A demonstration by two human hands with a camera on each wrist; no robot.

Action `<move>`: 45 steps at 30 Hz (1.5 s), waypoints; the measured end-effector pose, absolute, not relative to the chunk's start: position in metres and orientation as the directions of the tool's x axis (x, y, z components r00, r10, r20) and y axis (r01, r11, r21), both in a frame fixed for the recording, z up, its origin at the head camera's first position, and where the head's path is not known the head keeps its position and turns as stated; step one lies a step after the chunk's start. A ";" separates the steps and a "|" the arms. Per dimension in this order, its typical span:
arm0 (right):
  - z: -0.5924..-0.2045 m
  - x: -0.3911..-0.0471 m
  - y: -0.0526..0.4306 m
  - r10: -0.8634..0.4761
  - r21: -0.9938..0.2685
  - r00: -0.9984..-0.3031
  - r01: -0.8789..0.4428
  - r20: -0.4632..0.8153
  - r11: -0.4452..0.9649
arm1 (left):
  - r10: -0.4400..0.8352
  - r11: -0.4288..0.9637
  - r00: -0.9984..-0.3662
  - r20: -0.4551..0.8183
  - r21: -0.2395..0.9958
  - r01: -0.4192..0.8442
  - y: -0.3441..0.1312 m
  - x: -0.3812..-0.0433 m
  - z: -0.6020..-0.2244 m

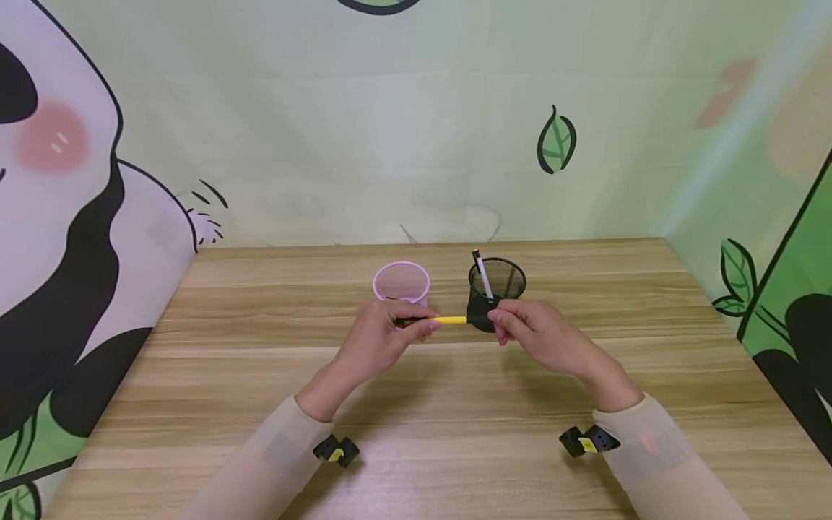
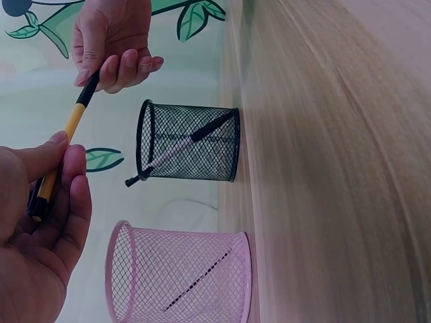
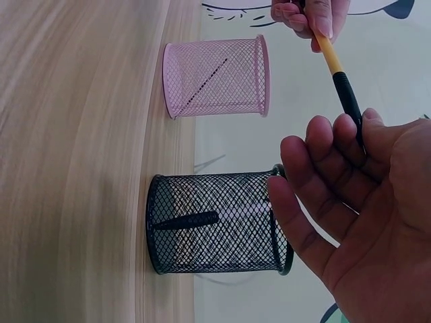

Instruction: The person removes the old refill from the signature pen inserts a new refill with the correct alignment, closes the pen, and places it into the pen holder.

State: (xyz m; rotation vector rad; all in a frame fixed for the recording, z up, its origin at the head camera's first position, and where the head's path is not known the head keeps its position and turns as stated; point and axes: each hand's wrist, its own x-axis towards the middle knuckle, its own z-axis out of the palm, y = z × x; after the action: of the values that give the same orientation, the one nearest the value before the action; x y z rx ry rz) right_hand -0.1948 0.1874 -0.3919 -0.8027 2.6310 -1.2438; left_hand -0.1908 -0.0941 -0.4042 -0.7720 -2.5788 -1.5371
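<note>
A yellow ballpoint pen (image 1: 451,320) with black ends is held level above the table between both hands. My left hand (image 1: 373,336) pinches its clip end between thumb and fingers. At the other end, my right hand (image 1: 546,336) pinches the black grip section, and the tip is hidden by the fingers. Just behind the pen stands a black mesh pen cup (image 1: 477,310) with a white-and-black pen (image 1: 484,278) leaning in it. To its left is a pink mesh pen cup (image 1: 428,282). Through the pink mesh a thin dark stick (image 2: 199,279) shows; its kind is unclear.
The wood-grain table (image 1: 455,433) extends around both cups, and its back edge meets a pale green wall cloth (image 1: 292,144) printed with leaves and a panda. Both forearms come in from the front, with a small black device at each wrist.
</note>
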 end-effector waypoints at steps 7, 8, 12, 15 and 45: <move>-0.393 -0.194 0.187 -0.506 -0.744 -0.855 -0.414 0.119 0.525 | 0.387 0.395 -0.877 0.285 0.808 0.437 -0.094 -0.190 -0.403; -0.393 -0.194 0.187 -0.505 -0.742 -0.855 -0.416 0.122 0.525 | 0.385 0.395 -0.878 0.285 0.809 0.436 -0.094 -0.189 -0.402; -0.393 -0.194 0.187 -0.502 -0.732 -0.853 -0.433 0.145 0.525 | 0.380 0.388 -0.882 0.278 0.818 0.425 -0.093 -0.189 -0.401; -0.393 -0.194 0.186 -0.498 -0.725 -0.852 -0.444 0.161 0.526 | 0.380 0.382 -0.883 0.276 0.823 0.421 -0.094 -0.189 -0.401; -0.395 -0.192 0.187 -0.493 -0.701 -0.848 -0.472 0.195 0.535 | 0.375 0.402 -0.884 0.278 0.811 0.425 -0.095 -0.190 -0.401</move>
State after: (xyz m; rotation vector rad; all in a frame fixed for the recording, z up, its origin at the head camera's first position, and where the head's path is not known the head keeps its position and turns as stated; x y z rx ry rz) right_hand -0.1925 0.1870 -0.3953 -0.8578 2.7288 -1.2343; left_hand -0.1898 -0.0948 -0.4013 -0.7387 -2.5869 -1.5205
